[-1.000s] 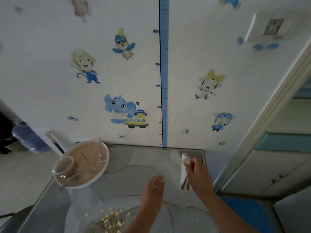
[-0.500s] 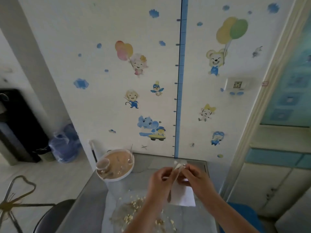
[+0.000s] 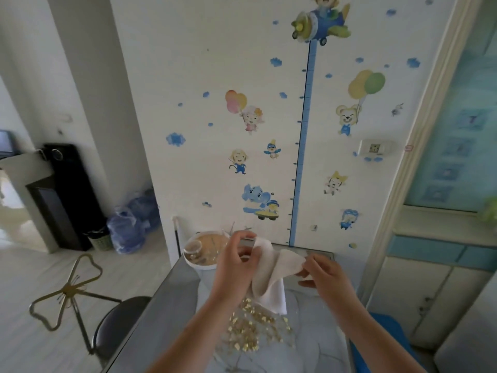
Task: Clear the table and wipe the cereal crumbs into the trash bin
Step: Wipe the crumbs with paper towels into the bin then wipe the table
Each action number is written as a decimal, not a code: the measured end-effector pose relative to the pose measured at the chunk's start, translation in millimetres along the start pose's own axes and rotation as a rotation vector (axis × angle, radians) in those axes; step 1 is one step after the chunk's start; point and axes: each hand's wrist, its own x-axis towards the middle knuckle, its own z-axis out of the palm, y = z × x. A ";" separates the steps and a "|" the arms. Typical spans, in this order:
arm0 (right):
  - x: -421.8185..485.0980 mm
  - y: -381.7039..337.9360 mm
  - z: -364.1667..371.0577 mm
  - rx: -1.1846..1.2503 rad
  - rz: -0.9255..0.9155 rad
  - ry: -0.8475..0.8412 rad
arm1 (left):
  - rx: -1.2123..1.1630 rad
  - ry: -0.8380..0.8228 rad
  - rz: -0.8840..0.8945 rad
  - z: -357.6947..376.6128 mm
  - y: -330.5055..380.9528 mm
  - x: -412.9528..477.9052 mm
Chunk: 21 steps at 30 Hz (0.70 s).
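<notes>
Holding a white cloth [image 3: 271, 267] stretched above the table [image 3: 172, 297], left hand [image 3: 236, 262] pinching its upper left edge, right hand [image 3: 326, 273] pinching the right corner. Long axis roughly left to right between the hands, slack middle sagging toward the cereal crumbs [image 3: 255, 329] scattered near the front; exact fold hard to judge through blur. Advisable next: fold into a flat pad, sweep crumbs toward one table edge, clear of the tray [image 3: 196, 265] at the far left.

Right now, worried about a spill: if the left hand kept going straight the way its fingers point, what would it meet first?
Probably the tray with its glass, just beyond the left hand; depth is unclear.
</notes>
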 end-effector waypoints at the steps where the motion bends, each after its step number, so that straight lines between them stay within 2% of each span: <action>1: -6.1 0.7 -4.5 -0.089 0.016 -0.001 | 0.029 0.000 0.050 -3.8 6.7 -3.8; 6: -25.1 4.6 -22.0 -0.669 0.059 -0.160 | 0.129 -0.045 0.209 -10.6 37.5 -14.2; 8: -25.7 -5.9 -25.3 -0.756 -0.040 -0.099 | 0.164 -0.067 0.256 -10.2 48.5 -14.3; 10: -22.6 -24.0 -29.0 -0.693 -0.228 -0.025 | 0.173 -0.094 0.297 -8.6 57.6 -12.6; 14: -13.8 -61.4 -25.5 -0.595 -0.504 -0.077 | 0.215 -0.147 0.429 -6.3 67.2 -4.5; 17: -6.8 -71.9 -20.9 -0.548 -0.575 -0.021 | 0.252 -0.113 0.523 -7.1 73.7 5.3; 21: -4.4 -77.3 -20.5 -0.487 -0.530 0.024 | 0.193 -0.069 0.492 -11.3 80.0 11.4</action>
